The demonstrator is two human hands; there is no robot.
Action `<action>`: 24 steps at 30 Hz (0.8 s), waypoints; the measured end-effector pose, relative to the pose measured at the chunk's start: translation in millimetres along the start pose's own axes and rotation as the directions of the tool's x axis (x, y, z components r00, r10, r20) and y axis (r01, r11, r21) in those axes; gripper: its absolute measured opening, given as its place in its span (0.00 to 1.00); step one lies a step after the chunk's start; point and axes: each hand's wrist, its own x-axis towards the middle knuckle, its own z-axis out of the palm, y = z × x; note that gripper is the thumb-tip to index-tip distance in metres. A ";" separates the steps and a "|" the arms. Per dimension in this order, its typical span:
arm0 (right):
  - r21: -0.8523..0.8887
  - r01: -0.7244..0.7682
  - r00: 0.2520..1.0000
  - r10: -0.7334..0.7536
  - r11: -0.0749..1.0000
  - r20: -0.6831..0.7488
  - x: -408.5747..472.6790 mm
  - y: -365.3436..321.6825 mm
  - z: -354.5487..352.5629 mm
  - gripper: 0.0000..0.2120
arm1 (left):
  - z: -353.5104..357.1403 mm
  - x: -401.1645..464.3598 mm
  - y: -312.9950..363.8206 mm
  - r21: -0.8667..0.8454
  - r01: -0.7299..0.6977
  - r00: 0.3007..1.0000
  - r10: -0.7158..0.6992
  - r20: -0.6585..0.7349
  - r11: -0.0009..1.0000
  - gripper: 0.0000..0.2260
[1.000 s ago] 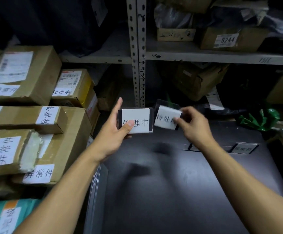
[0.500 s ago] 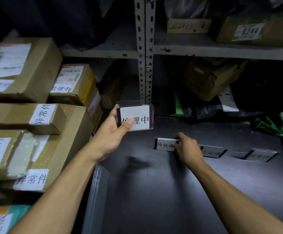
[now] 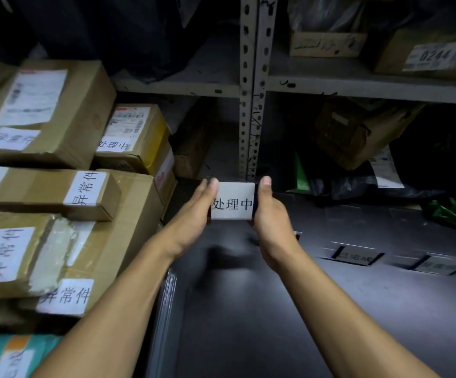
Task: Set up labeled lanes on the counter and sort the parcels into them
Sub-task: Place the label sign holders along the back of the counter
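A white lane label card (image 3: 232,201) printed 处理中 is held upright above the dark counter (image 3: 303,309) near its far left edge. My left hand (image 3: 194,214) grips its left side and my right hand (image 3: 269,216) grips its right side. Two other label stands lie on the counter to the right: one (image 3: 356,256) reads 已完成, the other (image 3: 439,264) is blurred. A corner of a third stand (image 3: 297,235) shows behind my right wrist. Brown cardboard parcels (image 3: 58,186) tagged 异常件 and 处理中 are stacked at the left.
A grey metal shelving rack (image 3: 251,85) stands behind the counter with boxes, one numbered 0244 (image 3: 431,55), and dark bags. A green plastic bag (image 3: 453,211) lies at the counter's right edge. A teal parcel (image 3: 8,356) sits bottom left.
My right hand set the second label card down on the counter, then came back and took hold of the right side of the 处理中 card. The view shifted left.
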 end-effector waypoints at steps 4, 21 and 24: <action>-0.012 -0.075 0.988 0.072 0.997 -0.138 12.3 19.1 25.2 0.41 | -0.3 11.9 -8.1 0.106 0.104 0.991 -0.094 -0.094 0.989 0.40; -0.201 -0.189 0.981 0.176 0.961 -0.083 72.0 85.7 58.6 0.09 | -16.4 67.2 -66.6 -0.017 0.314 0.903 -0.305 -0.302 0.949 0.22; -0.243 -0.170 0.985 0.162 0.955 -0.053 69.5 89.4 59.8 0.20 | -18.8 69.1 -74.2 -0.008 0.326 0.900 -0.313 -0.304 0.945 0.22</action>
